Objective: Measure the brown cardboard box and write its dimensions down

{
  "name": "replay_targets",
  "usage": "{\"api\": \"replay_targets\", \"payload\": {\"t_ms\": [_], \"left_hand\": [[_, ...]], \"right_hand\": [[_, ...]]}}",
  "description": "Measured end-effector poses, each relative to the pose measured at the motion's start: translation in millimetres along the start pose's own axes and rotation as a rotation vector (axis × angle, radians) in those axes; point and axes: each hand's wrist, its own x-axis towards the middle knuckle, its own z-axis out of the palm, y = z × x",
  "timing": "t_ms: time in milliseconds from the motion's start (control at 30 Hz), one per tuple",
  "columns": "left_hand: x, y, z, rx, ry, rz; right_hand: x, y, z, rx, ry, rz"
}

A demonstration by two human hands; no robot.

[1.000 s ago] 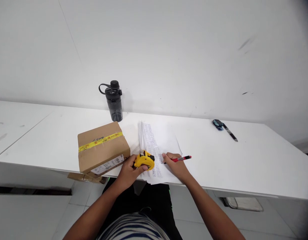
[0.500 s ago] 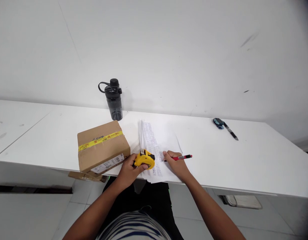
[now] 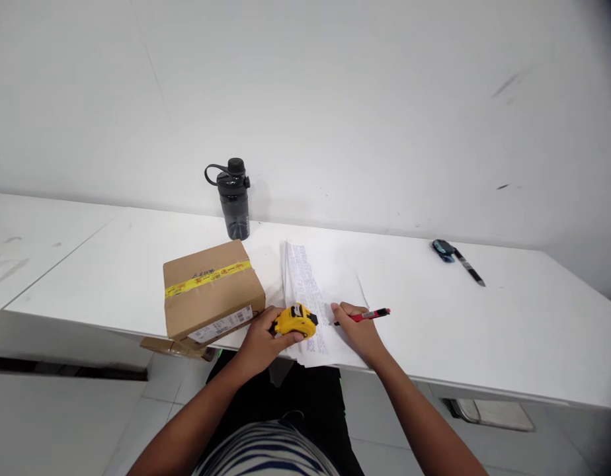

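My left hand [image 3: 262, 342] is closed around a yellow and black tape measure [image 3: 296, 320], held over the left edge of the papers. A red pen [image 3: 369, 315] is gripped in my right hand [image 3: 358, 332], its tip at the sheet. Beneath both hands lie several white sheets of paper [image 3: 342, 277], the top one with dense handwriting in a column on its left part. Just left of my left hand, a brown cardboard box [image 3: 211, 291] with yellow tape and a white label rests near the table's front edge.
A dark shaker bottle [image 3: 235, 205] stands behind the box, close to the wall. On the right of the white table [image 3: 524, 324] lie a small dark teal object [image 3: 443, 249] and a black pen [image 3: 469, 267]. Another cardboard piece [image 3: 174, 347] shows below the table's edge.
The whole view has shifted slightly, so everything sits a little further right. The tape measure has turned slightly in my left hand. My right hand still holds the pen on the paper.
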Motion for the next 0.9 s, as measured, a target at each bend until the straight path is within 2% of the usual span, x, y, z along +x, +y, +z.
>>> {"api": "replay_targets", "payload": {"t_ms": [100,267,367,433,500,567,633,667,767,833,900], "left_hand": [[-1,1,0,0.049,0.0,0.05],[-1,-1,1,0.087,0.011,0.081],[-2,0,4,0.065,0.051,0.062],[-4,4,6,0.024,0.099,0.033],[-6,13,7,-0.09,0.094,-0.021],[-10,25,6,-0.246,0.014,-0.083],[-16,38,3,-0.349,-0.115,-0.122],[-19,44,1,-0.371,-0.182,-0.128],[-28,57,-3,-0.401,-0.346,-0.117],[-34,62,-5,-0.382,-0.351,-0.107],[-38,64,-5,-0.353,-0.306,-0.1]], "right_hand": [[-3,-1,1,-0.053,0.035,-0.023],[3,-2,7,-0.184,0.237,-0.065],[7,-3,8,-0.249,0.248,-0.117],[2,-8,7,-0.188,0.19,-0.168],[-10,-16,6,0.032,0.04,-0.203],[-27,-28,8,0.308,-0.155,-0.203],[-42,-40,13,0.453,-0.226,-0.172],[-48,-46,16,0.471,-0.188,-0.147],[-54,-61,25,0.46,0.047,-0.069],[-54,-70,28,0.468,0.133,-0.06],[-54,-77,29,0.486,0.164,-0.06]]}}
